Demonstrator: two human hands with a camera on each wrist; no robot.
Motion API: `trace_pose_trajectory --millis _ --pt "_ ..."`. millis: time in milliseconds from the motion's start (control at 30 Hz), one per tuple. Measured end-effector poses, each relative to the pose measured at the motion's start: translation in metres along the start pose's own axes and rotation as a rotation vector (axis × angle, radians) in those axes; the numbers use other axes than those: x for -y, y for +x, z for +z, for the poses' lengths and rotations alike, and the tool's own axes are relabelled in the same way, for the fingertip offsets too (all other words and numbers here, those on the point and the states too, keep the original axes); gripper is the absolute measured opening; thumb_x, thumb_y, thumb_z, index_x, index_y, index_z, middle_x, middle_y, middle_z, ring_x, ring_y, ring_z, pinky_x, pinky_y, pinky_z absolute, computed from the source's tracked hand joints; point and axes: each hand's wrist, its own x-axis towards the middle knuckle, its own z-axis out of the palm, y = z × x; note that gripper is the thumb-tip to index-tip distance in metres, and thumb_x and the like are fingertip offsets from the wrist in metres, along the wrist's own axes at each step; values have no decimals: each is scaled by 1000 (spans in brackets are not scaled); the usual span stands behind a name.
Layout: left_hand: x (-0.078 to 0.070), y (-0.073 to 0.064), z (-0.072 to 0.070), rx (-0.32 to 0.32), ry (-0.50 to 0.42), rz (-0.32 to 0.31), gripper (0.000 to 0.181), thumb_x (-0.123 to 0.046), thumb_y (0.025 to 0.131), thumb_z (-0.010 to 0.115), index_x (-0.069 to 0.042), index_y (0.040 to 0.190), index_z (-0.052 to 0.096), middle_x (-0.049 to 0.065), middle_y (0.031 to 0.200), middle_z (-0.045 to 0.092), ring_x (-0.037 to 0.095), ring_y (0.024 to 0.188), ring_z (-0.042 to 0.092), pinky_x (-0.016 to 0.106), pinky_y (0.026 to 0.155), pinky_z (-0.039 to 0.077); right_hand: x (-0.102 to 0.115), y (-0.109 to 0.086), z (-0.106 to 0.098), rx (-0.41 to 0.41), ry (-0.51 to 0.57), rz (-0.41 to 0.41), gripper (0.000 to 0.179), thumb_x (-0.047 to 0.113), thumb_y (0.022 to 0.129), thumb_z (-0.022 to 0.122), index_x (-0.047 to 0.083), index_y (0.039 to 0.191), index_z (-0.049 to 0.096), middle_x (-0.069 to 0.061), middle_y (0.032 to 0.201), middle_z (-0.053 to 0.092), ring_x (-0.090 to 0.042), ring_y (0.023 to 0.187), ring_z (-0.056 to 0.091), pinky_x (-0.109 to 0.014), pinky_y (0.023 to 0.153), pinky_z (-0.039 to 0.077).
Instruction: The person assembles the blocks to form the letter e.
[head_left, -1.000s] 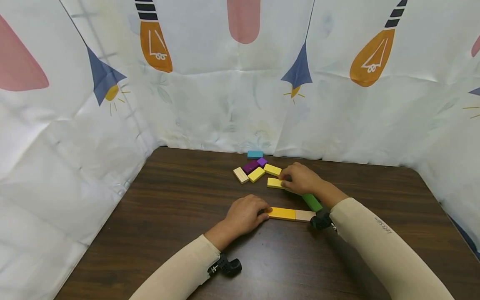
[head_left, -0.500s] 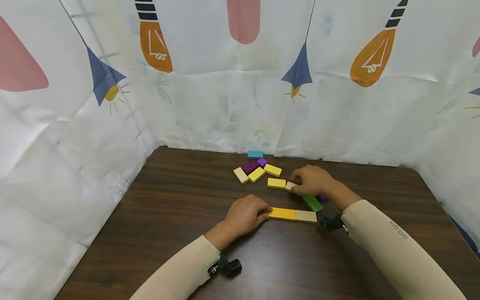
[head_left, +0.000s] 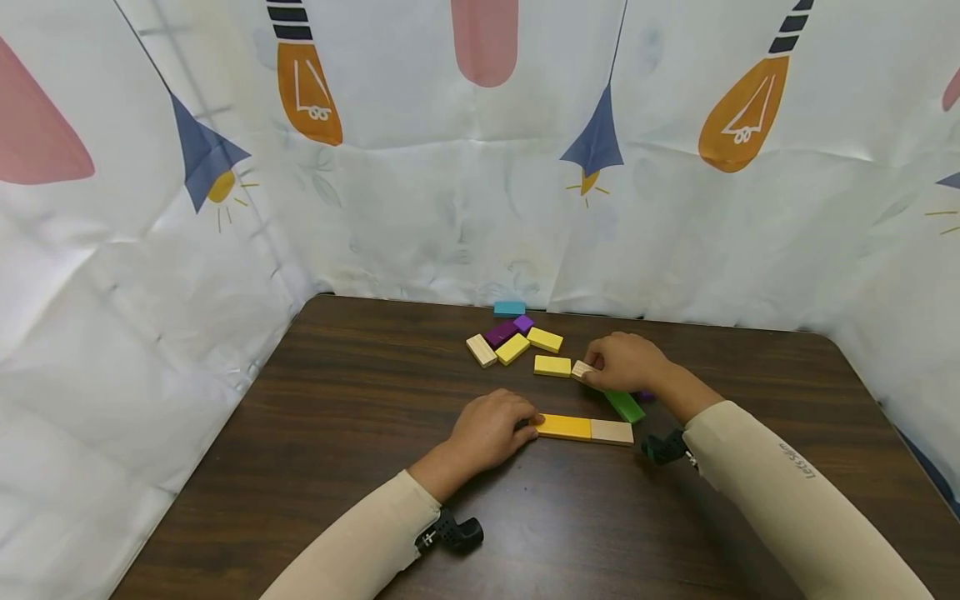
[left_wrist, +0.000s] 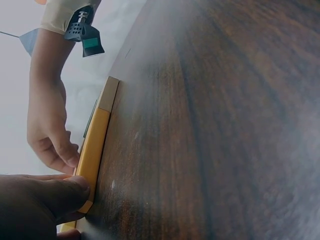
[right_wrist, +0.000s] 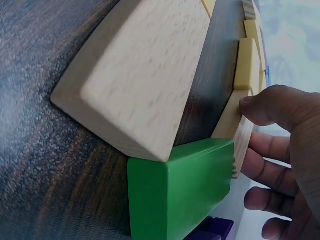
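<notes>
While the left hand [head_left: 483,429] is being seen well to the left of the green block [head_left: 624,406], the left end of the orange block [head_left: 566,427] is being pinched between that hand's thumb and fingers, on the green block's nearer side. Left of the green block and farther off, a loose group is being supported by the dark table [head_left: 337,400]: a striped pale block [head_left: 482,350], a dark purple block [head_left: 500,334], a blue block [head_left: 510,309] lying farthest away, a yellow block [head_left: 513,349], a violet block [head_left: 523,322] and a second yellow block [head_left: 545,339]. Closer to the green block, a third yellow block [head_left: 552,366] is lying just beside the ridged wooden block [head_left: 581,370]. By the green block's far left end, this ridged wooden block is being grasped between the thumb and curled fingers of the right hand [head_left: 626,362]; its contact with the green block is being partly hidden. At the green block's near end, a smooth pale block [head_left: 612,432] is being met end to end by the orange block. Just right of the green block, a purple piece [head_left: 647,396] is being partly covered by the right wrist.
</notes>
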Motion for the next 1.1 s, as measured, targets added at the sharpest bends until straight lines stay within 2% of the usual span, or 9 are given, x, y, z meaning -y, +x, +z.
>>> trace_pose_trajectory --millis 233,367,500,600,700,867,1100 --pt "-1 0 -1 2 0 -4 16 -31 97 73 -25 112 78 -11 112 73 14 107 64 36 89 54 -3 0 2 -10 7 4 27 37 93 70 16 109 75 4 96 67 -20 88 61 -43 77 54" --pt "-1 1 0 6 -3 -6 16 -31 97 73 -25 111 78 -11 112 73 14 107 64 35 89 54 -2 1 3 -46 6 -4 32 40 93 71 16 114 75 3 101 68 -23 95 61 -45 80 53" --pt "-1 1 0 8 -5 -6 16 -31 97 73 -25 111 78 -11 112 73 15 108 64 36 89 54 2 6 6 -97 15 -60 37 42 94 72 17 120 75 -2 116 69 -28 108 59 -50 88 52" --pt "-1 1 -1 10 -3 -8 16 -31 97 73 -25 111 78 -11 112 73 14 108 64 36 89 54 7 11 8 -108 33 -106 36 40 94 73 17 121 75 -4 121 68 -30 114 57 -51 93 50" --pt "-1 1 0 11 -2 -9 16 -31 97 73 -25 111 78 -11 112 73 14 108 64 35 89 54 12 14 9 -106 37 -120 33 38 93 75 16 119 76 -3 118 69 -30 112 57 -50 94 49" --pt "-2 1 -1 11 -6 -10 16 -30 97 74 -25 111 78 -11 112 73 14 108 64 36 88 55 16 16 9 -100 33 -97 27 33 93 76 16 115 77 -3 116 69 -29 111 57 -48 92 50" --pt "-1 0 -1 5 -4 -4 16 -30 96 74 -25 110 79 -11 112 73 13 107 64 34 88 54 16 19 11 -105 23 -99 26 32 94 76 17 115 77 -3 115 69 -29 111 57 -47 91 51"
